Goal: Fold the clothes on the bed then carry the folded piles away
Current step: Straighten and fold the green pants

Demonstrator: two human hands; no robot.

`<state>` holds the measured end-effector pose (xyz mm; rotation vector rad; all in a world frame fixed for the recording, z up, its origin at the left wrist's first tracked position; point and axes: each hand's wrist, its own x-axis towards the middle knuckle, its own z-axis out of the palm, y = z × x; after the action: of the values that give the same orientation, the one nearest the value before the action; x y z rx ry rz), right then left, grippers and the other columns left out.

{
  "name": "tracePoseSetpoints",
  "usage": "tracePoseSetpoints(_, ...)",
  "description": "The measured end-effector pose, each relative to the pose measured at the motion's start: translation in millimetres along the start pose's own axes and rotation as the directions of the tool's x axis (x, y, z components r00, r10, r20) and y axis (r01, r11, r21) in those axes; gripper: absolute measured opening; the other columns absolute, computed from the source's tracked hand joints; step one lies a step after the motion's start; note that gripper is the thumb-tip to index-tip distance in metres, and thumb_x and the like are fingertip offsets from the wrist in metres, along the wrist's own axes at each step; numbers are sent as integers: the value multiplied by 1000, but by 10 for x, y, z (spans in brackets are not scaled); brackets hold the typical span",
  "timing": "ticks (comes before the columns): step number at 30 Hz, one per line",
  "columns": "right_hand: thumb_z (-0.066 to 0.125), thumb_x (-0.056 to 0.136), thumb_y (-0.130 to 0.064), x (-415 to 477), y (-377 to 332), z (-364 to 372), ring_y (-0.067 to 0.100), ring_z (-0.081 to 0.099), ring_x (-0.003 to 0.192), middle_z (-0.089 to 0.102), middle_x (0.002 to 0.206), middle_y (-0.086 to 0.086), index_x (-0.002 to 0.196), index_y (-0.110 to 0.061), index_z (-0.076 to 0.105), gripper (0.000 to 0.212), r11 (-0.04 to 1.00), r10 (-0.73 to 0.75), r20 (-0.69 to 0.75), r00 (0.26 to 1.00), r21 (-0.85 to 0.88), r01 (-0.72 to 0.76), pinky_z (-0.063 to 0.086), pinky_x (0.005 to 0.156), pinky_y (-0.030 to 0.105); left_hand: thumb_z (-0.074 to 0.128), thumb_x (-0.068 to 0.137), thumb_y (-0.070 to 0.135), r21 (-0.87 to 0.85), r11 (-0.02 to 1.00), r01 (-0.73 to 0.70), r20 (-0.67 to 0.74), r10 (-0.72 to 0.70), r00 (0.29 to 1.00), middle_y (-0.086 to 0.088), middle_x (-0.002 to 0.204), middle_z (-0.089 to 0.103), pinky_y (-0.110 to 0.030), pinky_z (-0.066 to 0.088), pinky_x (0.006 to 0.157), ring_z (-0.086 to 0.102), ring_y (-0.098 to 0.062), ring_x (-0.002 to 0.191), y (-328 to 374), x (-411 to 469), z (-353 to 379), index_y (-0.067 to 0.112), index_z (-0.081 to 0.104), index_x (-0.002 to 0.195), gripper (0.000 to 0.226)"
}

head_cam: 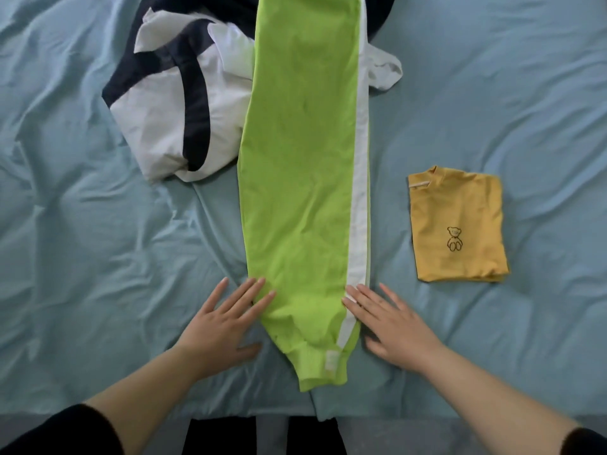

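Lime-green trousers (300, 178) with a white side stripe lie lengthwise down the middle of the bed, legs stacked, cuffs nearest me. My left hand (223, 320) lies flat on the sheet with its fingertips on the trousers' left edge near the cuff. My right hand (391, 326) lies flat with fingertips on the white stripe at the right edge. A folded yellow T-shirt (456, 224) with a small bear drawing sits to the right. A crumpled white and navy garment (177, 106) lies at the upper left, partly under the trousers.
The bed (82, 208) is covered with a wrinkled pale blue sheet. Its near edge runs along the bottom of the view. A dark garment (381, 14) shows at the top behind the trousers, with a white piece (384, 68) beside it.
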<state>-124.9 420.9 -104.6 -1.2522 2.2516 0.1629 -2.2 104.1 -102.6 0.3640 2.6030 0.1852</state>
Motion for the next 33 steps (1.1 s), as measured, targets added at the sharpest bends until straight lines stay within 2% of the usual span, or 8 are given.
tracePoseSetpoints(5,52,86,-38,349,57,61,16,-15,146,-19,157,-7,149,-33,-13,92,997,-25,15,1000,-74,26,-18,117,39,55,77,65,26,996,88,6,-88,996,-8,160,-7,-46,-8,116,-4,-28,147,372,276,183,28,-3,153,102)
tracePoseSetpoints(9,68,80,-28,275,88,-99,21,30,144,28,157,-1,149,-27,32,77,992,14,-43,999,-127,-19,16,117,46,48,91,43,15,998,64,-4,-64,998,5,149,-40,-41,-27,111,-34,-18,139,456,381,276,38,-35,140,97)
tracePoseSetpoints(14,48,95,-19,226,-68,29,18,16,148,25,158,-6,149,-26,33,56,992,120,-169,978,67,-110,-10,115,36,43,93,28,-249,964,90,-15,-97,995,15,159,-3,-33,-6,118,-8,-6,146,460,395,149,37,8,151,68)
tracePoseSetpoints(20,91,53,-18,-259,-509,106,16,68,105,74,106,-3,104,-17,74,53,978,126,-231,965,189,-82,52,92,43,44,91,15,-551,811,195,14,-224,974,3,124,64,-25,27,106,52,-20,122,736,-24,106,25,58,123,37)
tracePoseSetpoints(25,54,95,-25,-578,-768,231,17,63,107,69,107,-1,120,-20,63,27,900,154,-46,987,418,-121,34,114,34,39,94,32,-604,714,353,197,-296,935,-3,121,65,-32,46,82,59,-31,109,899,-222,58,45,45,131,40)
tracePoseSetpoints(29,41,101,-32,-407,-586,-37,39,62,97,68,103,16,133,-20,49,36,789,375,-77,924,550,-274,45,75,42,39,90,31,-677,663,321,84,-363,928,-3,129,62,-26,38,78,57,-30,114,687,59,-299,44,42,137,48)
tracePoseSetpoints(31,42,100,-34,-183,-480,-208,43,62,87,68,93,20,124,-19,53,30,723,502,-198,842,630,-283,43,66,43,45,92,30,-684,661,309,9,-416,909,-6,124,64,-25,36,75,59,-30,110,506,311,-480,37,51,132,40)
tracePoseSetpoints(33,42,99,-41,108,-411,-322,40,62,82,66,84,17,108,-20,52,25,564,646,-147,749,754,-338,42,64,41,49,91,41,-797,514,318,5,-520,854,1,114,66,-25,38,77,60,-23,103,350,544,-601,40,50,130,39)
